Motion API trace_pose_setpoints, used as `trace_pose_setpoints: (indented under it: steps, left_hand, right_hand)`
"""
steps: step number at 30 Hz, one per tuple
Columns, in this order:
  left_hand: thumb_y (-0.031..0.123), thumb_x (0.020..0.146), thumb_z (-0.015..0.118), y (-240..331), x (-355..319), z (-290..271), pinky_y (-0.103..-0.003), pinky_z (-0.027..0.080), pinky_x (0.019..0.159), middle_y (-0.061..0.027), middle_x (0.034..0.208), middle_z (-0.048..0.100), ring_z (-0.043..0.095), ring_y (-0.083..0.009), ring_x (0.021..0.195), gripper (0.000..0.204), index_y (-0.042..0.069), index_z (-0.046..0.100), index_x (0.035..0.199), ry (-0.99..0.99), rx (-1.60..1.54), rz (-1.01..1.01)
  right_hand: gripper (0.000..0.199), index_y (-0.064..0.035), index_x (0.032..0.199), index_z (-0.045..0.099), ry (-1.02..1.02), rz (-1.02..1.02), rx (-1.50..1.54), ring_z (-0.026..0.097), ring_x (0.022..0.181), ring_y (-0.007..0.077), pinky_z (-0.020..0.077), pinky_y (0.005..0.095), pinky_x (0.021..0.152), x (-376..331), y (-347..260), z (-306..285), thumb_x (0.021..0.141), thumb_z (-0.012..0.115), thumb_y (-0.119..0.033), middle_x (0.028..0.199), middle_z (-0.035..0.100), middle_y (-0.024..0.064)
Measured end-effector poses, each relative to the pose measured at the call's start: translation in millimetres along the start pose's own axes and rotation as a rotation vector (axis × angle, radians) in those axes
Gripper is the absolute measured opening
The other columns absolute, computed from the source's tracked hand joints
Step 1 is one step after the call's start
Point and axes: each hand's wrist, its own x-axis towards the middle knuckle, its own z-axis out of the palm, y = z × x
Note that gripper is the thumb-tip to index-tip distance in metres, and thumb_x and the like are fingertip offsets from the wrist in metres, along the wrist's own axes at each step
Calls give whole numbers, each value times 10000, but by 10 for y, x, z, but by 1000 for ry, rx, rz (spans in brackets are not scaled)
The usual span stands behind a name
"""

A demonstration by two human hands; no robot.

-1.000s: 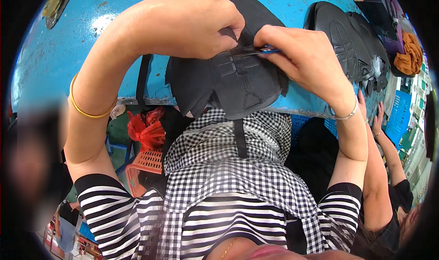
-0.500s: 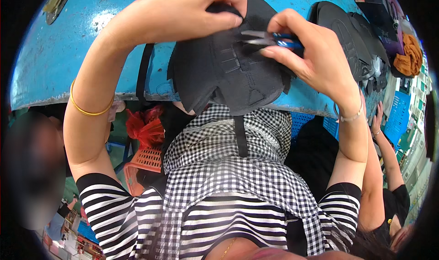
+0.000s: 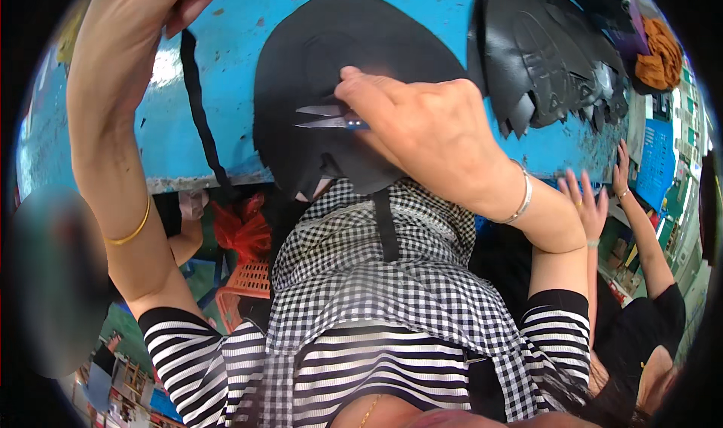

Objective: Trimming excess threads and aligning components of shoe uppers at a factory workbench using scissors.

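Left fingers (image 3: 196,3) partly cropped — grip unclear.

Bright pic, light coming from above: hard white glare on the blue worktable (image 3: 233,104), upper L. Softer sheen on the black moulded pieces (image 3: 553,62), upper R. Quick glint off the snips (image 3: 331,121), blades readable. L hand (image 3: 188,6) a bit soft up top; gingham apron (image 3: 376,296) pretty crisp. Heavy smear far L, approx. mid-height. Fisheye bends the outer bkgd, corners go black.
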Motion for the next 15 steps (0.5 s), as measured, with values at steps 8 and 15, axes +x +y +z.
trace_pose_setpoints:
  steps: [8,15]
  left_hand:
    - [288,975,614,-18,59,38,-163,249,521,68,756,577,394,20,589,250,92,684,1115,87,98,135]
    - [229,897,692,87,-26,106,-186,334,555,45,760,610,532,-18,688,163,84,715,968,-136,194,53]
  right_hand:
    - [260,-1,937,582,17,76,-113,651,501,155,432,294,367,43,-210,88,732,657,-143,863,696,231]
    - [274,-66,1195,665,332,395,-32,663,966,197,538,319,834,-587,669,-530,945,553,-60,1081,696,92]
